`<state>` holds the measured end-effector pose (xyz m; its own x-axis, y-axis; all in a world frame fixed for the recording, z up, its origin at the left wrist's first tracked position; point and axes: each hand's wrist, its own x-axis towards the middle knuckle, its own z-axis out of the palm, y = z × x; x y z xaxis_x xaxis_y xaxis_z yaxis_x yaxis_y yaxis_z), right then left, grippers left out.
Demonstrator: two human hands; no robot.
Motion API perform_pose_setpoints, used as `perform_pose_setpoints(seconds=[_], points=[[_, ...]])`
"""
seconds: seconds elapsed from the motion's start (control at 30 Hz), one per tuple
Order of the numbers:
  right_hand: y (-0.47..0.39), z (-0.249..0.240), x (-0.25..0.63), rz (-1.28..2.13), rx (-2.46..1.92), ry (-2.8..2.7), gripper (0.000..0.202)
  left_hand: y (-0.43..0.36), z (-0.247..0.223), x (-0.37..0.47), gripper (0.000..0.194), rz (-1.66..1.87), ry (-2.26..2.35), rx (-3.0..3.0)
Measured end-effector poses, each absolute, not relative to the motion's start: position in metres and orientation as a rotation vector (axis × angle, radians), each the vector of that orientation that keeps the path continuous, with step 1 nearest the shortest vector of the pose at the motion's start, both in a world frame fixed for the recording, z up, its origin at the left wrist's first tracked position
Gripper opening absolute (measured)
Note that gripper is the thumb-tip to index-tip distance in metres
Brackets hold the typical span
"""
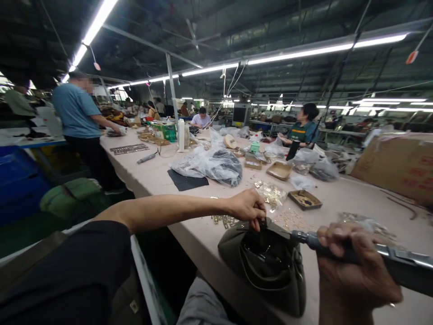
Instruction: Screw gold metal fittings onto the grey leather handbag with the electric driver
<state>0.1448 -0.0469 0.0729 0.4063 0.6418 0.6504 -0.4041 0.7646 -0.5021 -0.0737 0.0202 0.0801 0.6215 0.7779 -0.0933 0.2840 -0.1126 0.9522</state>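
My left hand (246,206) pinches the rim of the soft olive-green leather handbag (267,266) on the bench (155,171); beside the bag, my right hand (352,271) is wrapped around a slim grey metal power tool (389,259).

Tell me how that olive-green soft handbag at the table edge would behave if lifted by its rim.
The olive-green soft handbag would probably sag: its walls slump and fold where the left hand pinches the rim. It likely feels light, since it looks mostly hollow. It overhangs the pale worktable, so a push might slide it off.

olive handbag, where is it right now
In the head view the olive handbag lies at the table's near edge, low centre-right, the left hand pinching its rim and the power screwdriver beside it.
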Motion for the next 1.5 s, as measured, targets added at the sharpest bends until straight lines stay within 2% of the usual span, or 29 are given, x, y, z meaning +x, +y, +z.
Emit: perform_pose_setpoints(seconds=[0.57,1.5], points=[[-0.052,0.08,0.108,0.589,-0.246,-1.018,0.011,0.008,0.092,-0.053,0.027,0.58,1.115,1.61],[-0.049,0.073,0.109,0.451,-0.241,-1.168,0.014,0.017,0.087,-0.044,0.022,0.507,1.14,1.634]])
